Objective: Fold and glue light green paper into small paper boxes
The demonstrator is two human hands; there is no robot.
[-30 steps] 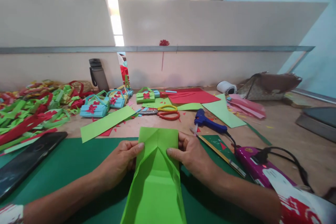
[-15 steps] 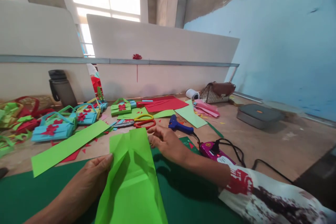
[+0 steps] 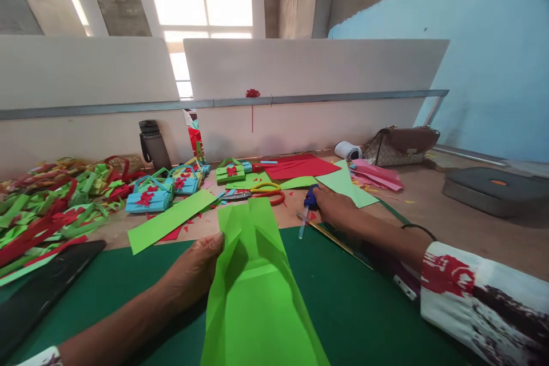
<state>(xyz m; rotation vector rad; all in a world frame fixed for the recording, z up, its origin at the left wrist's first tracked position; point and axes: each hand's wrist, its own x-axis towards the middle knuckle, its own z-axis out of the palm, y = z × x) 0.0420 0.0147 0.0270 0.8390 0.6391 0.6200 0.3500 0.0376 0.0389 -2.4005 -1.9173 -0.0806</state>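
Note:
My left hand [image 3: 199, 260] pinches the left edge of a folded bright green paper [image 3: 261, 291], which stands up over the dark green mat [image 3: 343, 297]. To its right, my right hand [image 3: 332, 203] is closed around the blue glue gun [image 3: 310, 199]. A clear glue stick [image 3: 303, 224] pokes out from the gun toward me. Scissors with yellow and red handles [image 3: 274, 193] lie behind the green paper. A light green strip [image 3: 171, 221] rests to the left.
Small blue paper bags [image 3: 148, 200] and a heap of green and red strips [image 3: 55, 217] lie left, near a dark bottle [image 3: 154, 146] and a black phone-like object [image 3: 47, 291]. Red sheets [image 3: 300, 167], a handbag [image 3: 401, 146] and a grey case [image 3: 493, 189] are farther back.
My right hand has left the green paper's edge and taken hold of the glue gun. The view has turned left, showing more of the heap. My left hand still holds the paper.

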